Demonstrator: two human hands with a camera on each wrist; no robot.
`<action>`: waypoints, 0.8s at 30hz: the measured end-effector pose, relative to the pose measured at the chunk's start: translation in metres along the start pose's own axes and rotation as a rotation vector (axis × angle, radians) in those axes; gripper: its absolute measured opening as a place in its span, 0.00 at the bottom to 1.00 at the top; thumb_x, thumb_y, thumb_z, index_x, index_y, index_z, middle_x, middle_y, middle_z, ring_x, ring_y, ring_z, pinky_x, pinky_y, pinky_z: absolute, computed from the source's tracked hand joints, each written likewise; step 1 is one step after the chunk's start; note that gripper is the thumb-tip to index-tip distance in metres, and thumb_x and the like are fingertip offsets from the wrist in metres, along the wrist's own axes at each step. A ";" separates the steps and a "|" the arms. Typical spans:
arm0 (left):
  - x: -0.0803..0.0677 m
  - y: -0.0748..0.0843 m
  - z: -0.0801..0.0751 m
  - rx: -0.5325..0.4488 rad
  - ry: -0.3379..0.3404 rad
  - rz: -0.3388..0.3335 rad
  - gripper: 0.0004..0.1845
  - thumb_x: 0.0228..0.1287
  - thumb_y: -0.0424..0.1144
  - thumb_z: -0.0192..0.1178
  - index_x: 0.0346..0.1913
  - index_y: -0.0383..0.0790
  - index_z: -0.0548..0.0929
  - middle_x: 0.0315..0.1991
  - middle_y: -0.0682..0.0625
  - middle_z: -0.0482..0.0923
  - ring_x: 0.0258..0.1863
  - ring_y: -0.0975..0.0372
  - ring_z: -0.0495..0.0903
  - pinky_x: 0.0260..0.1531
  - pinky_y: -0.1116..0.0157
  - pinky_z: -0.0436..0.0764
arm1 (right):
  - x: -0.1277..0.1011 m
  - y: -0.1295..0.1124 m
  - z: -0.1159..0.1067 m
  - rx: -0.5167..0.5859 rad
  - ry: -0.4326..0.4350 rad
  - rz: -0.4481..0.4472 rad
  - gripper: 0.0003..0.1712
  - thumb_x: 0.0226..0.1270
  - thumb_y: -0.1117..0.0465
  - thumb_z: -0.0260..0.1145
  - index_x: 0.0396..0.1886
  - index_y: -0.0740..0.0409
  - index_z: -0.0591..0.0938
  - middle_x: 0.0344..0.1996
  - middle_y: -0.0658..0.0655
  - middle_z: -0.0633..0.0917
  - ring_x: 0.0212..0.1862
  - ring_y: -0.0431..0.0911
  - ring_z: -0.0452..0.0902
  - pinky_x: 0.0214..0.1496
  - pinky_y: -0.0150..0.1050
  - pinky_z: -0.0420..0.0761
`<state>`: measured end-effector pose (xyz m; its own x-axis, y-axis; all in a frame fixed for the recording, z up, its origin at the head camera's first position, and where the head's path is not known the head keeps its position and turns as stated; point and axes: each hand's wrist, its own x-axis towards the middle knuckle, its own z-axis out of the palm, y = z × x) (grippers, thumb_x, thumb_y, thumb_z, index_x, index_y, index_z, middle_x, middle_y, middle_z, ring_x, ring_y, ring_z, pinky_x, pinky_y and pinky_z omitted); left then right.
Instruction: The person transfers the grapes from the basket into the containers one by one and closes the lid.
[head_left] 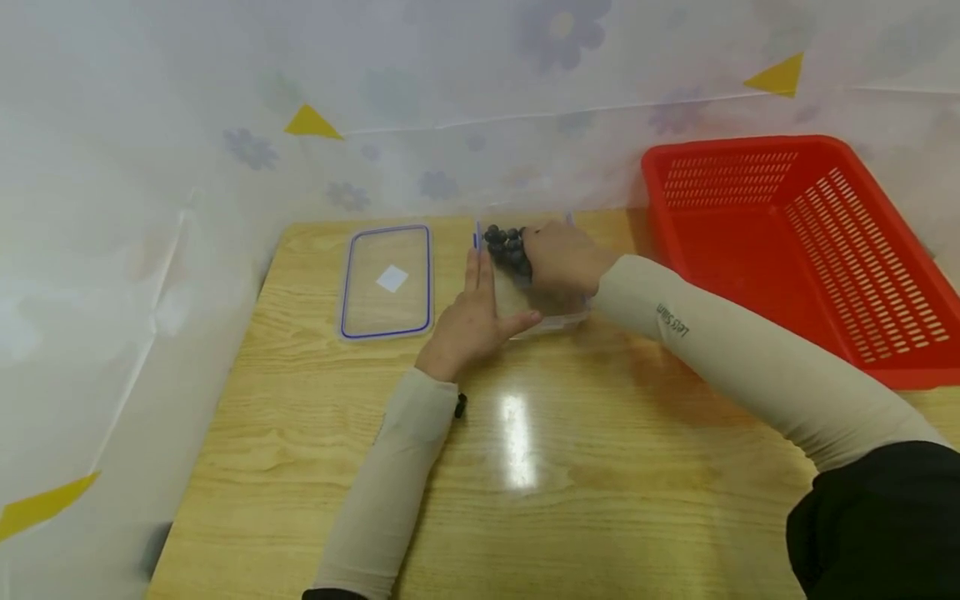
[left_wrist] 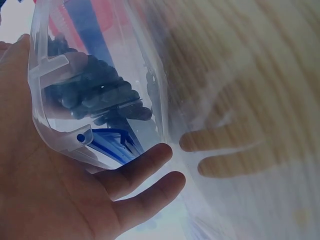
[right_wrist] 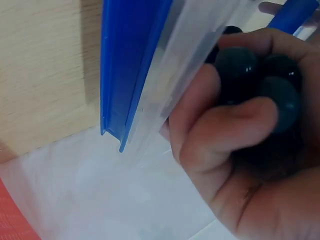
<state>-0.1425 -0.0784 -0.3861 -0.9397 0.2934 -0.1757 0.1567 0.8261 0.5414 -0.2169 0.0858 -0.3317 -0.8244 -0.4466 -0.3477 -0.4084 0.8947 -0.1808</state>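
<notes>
Head view: over there the dark grapes (head_left: 512, 252) are inside the clear container (head_left: 555, 322), fingers of the right hand (head_left: 561, 254) curled round them, the left hand (head_left: 467, 327) straight-fingered at its side, a lid (head_left: 378, 312) and red basket (head_left: 750, 275) flanking.

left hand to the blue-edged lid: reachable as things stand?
Probably yes. The lid lies flat on the table, just left of the left hand, with nothing visible between them. The hand would likely have to leave the container first.
</notes>
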 end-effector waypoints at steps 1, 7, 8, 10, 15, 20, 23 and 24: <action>0.000 0.000 0.000 -0.001 -0.001 -0.001 0.66 0.61 0.75 0.54 0.80 0.39 0.28 0.80 0.43 0.21 0.57 0.40 0.77 0.44 0.51 0.82 | 0.000 0.000 0.000 0.007 -0.015 -0.008 0.38 0.63 0.62 0.67 0.69 0.74 0.67 0.59 0.73 0.77 0.60 0.64 0.73 0.63 0.59 0.73; 0.002 -0.001 0.000 -0.008 -0.012 -0.006 0.66 0.60 0.77 0.54 0.80 0.40 0.28 0.80 0.43 0.20 0.62 0.39 0.73 0.48 0.50 0.81 | 0.004 0.003 -0.001 0.041 -0.114 -0.080 0.51 0.64 0.59 0.71 0.80 0.66 0.55 0.72 0.70 0.67 0.71 0.65 0.62 0.71 0.60 0.62; 0.002 -0.001 0.000 -0.008 -0.016 -0.007 0.66 0.60 0.76 0.54 0.80 0.40 0.27 0.80 0.43 0.20 0.63 0.39 0.73 0.49 0.50 0.81 | 0.004 0.004 -0.001 0.047 -0.129 -0.089 0.52 0.65 0.57 0.72 0.80 0.65 0.54 0.73 0.70 0.66 0.72 0.65 0.61 0.71 0.60 0.61; 0.002 -0.002 0.001 -0.006 -0.024 -0.011 0.66 0.60 0.77 0.53 0.80 0.40 0.27 0.80 0.43 0.19 0.65 0.39 0.71 0.49 0.50 0.81 | 0.004 0.006 -0.003 0.057 -0.148 -0.109 0.53 0.66 0.53 0.72 0.81 0.64 0.54 0.73 0.69 0.65 0.72 0.64 0.61 0.72 0.61 0.60; 0.002 -0.002 0.001 -0.003 -0.033 -0.016 0.65 0.61 0.77 0.52 0.79 0.41 0.26 0.80 0.44 0.18 0.66 0.40 0.69 0.50 0.50 0.80 | 0.002 0.010 -0.011 0.095 -0.149 -0.152 0.49 0.69 0.51 0.70 0.79 0.66 0.56 0.74 0.69 0.63 0.73 0.63 0.59 0.72 0.59 0.60; 0.002 -0.002 0.001 -0.007 -0.025 -0.007 0.65 0.61 0.77 0.52 0.80 0.41 0.27 0.80 0.45 0.18 0.64 0.39 0.72 0.47 0.50 0.81 | -0.004 0.013 -0.026 0.061 -0.070 -0.129 0.39 0.75 0.52 0.62 0.77 0.66 0.62 0.72 0.67 0.68 0.71 0.62 0.63 0.72 0.59 0.61; 0.001 -0.002 0.002 -0.019 -0.019 -0.003 0.65 0.60 0.77 0.52 0.80 0.41 0.27 0.80 0.45 0.17 0.57 0.41 0.78 0.40 0.54 0.83 | -0.009 0.013 -0.033 0.045 -0.023 -0.111 0.26 0.77 0.52 0.59 0.64 0.65 0.76 0.59 0.66 0.80 0.59 0.60 0.75 0.63 0.56 0.72; 0.001 -0.002 0.002 -0.020 -0.017 -0.002 0.66 0.60 0.77 0.52 0.80 0.41 0.27 0.80 0.45 0.17 0.56 0.42 0.79 0.38 0.55 0.83 | -0.011 0.013 -0.034 0.055 -0.026 -0.115 0.22 0.78 0.51 0.58 0.58 0.64 0.80 0.52 0.65 0.83 0.52 0.58 0.78 0.57 0.54 0.76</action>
<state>-0.1432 -0.0788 -0.3885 -0.9347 0.3002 -0.1902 0.1489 0.8168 0.5574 -0.2264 0.1030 -0.2991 -0.7625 -0.5471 -0.3453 -0.4773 0.8360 -0.2706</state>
